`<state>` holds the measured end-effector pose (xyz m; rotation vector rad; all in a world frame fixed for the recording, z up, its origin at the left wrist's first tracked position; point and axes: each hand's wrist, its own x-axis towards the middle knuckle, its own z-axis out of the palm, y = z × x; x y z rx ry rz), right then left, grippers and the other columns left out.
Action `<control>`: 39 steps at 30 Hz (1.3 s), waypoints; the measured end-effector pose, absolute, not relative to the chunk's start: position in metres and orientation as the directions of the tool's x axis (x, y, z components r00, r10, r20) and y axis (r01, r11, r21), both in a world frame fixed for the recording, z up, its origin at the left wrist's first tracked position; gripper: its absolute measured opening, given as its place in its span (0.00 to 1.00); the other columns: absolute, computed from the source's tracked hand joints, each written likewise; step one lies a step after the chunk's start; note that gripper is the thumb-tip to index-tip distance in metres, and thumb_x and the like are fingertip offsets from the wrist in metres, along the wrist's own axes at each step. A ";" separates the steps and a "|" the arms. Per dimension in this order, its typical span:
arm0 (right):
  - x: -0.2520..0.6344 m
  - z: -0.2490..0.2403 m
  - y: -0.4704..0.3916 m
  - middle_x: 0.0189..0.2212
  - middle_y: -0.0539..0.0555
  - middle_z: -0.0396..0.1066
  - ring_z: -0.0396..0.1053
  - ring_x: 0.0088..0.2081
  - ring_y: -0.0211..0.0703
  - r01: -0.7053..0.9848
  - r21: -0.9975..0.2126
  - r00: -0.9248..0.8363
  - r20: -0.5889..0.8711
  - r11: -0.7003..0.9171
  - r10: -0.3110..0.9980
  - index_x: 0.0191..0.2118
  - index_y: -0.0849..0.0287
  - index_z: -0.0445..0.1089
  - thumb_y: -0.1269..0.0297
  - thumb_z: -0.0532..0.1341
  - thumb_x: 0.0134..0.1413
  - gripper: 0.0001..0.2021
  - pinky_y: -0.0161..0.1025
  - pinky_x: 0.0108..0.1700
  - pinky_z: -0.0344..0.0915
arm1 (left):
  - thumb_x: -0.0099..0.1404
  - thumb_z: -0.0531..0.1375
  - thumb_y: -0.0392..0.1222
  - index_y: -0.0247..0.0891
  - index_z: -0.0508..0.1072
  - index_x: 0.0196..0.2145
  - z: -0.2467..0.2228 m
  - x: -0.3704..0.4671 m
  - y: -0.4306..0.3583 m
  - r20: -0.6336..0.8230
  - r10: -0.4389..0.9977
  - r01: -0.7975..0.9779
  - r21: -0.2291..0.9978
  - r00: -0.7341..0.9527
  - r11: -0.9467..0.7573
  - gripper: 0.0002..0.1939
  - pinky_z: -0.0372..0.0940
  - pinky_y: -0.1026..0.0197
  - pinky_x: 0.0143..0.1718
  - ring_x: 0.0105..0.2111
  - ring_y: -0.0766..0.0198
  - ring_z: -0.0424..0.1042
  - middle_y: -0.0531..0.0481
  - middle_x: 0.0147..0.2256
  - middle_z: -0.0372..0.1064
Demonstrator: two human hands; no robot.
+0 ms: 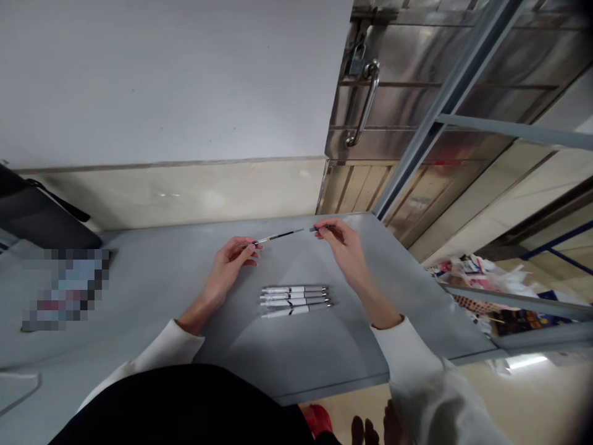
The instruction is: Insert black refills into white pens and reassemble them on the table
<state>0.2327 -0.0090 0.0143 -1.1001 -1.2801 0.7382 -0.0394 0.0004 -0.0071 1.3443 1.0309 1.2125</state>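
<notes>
Between thumb and fingers, my left hand (231, 262) pinches a slim pen refill (282, 235), dark along its middle, its tip pointing right. My right hand (340, 244) is closed on a small dark pen part (315, 229), just beyond the refill's tip; a narrow gap separates the two. Its exact kind is too small to tell. Below the hands, several white click pens (294, 301) with silvery ends lie side by side on the grey table (296, 364).
A dark case (41, 213) with a strap and a blurred flat item (69, 290) are at the left. A wall (208, 191) borders the table's back. At the right stand a metal frame (445, 117), a padlocked steel door (407, 68) and a heap of bags (486, 278).
</notes>
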 end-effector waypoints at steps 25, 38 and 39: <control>0.244 0.013 -0.004 0.32 0.54 0.77 0.72 0.34 0.45 0.159 -0.936 0.264 0.348 0.315 0.900 0.31 0.56 0.73 0.49 0.61 0.63 0.16 0.44 0.43 0.70 | 0.65 0.68 0.51 0.40 0.76 0.44 -0.008 -0.041 0.003 0.156 0.985 -0.062 0.987 0.072 -0.152 0.14 0.72 0.58 0.40 0.38 0.61 0.74 0.46 0.43 0.79; 0.241 0.016 -0.008 0.42 0.57 0.79 0.78 0.39 0.48 0.266 -0.892 0.233 0.427 0.365 0.874 0.40 0.54 0.75 0.46 0.63 0.63 0.16 0.49 0.49 0.74 | 0.66 0.67 0.51 0.40 0.77 0.44 -0.004 -0.041 0.002 0.146 0.985 0.016 0.989 0.096 -0.149 0.14 0.72 0.57 0.41 0.38 0.60 0.76 0.45 0.44 0.80; 0.241 0.016 -0.007 0.42 0.57 0.79 0.78 0.39 0.48 0.267 -0.889 0.228 0.433 0.371 0.872 0.41 0.54 0.76 0.46 0.63 0.63 0.16 0.49 0.49 0.74 | 0.66 0.67 0.52 0.40 0.76 0.44 -0.005 -0.041 0.002 0.147 0.984 0.016 0.989 0.098 -0.149 0.15 0.72 0.57 0.41 0.38 0.60 0.76 0.45 0.44 0.80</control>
